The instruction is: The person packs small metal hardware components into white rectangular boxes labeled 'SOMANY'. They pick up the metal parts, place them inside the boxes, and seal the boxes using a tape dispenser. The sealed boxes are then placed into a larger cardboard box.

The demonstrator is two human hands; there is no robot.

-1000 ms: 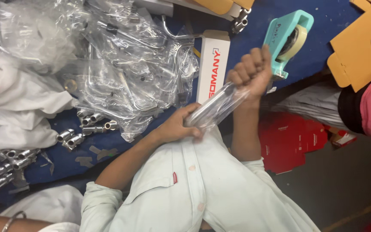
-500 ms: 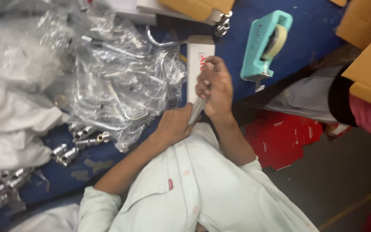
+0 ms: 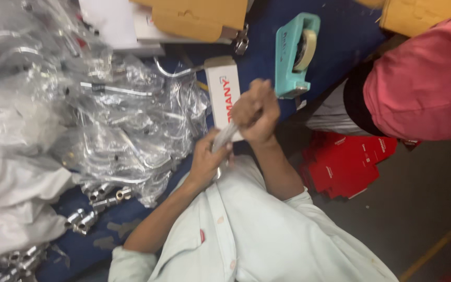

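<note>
Left hand: your left hand (image 3: 207, 162) is closed around the lower end of a clear plastic sleeve holding a chrome metal part (image 3: 223, 137), close to your pale shirt (image 3: 257, 230).
Right hand: your right hand (image 3: 256, 110) is fisted on the upper end of the same sleeve; the two hands sit almost together, one just above the other.
Held part: it slants between your hands, over the near edge of the blue-covered table (image 3: 340, 36).
White carton: one long white cardboard box with red lettering (image 3: 224, 89) lies on the table, touching or just behind your right hand; which of the two I cannot tell.
Tape dispenser: one teal plastic dispenser with a roll of tape (image 3: 294, 55) stands just right of the carton, near the table's edge.
Bagged parts: a heap of clear bags with bent chrome tubes (image 3: 126, 130) fills the table to your left, too tangled to count.
Loose fittings: short chrome fittings (image 3: 97, 201) lie along the near-left edge, several at least.
Brown boxes: two brown cardboard pieces (image 3: 199, 18) show at the far edge.
Open room: the blue strip between carton and dispenser is narrow; a person in a pink sleeve (image 3: 424, 83) stands close on your right, above a stack of red flat cartons (image 3: 348, 162) below the table.
</note>
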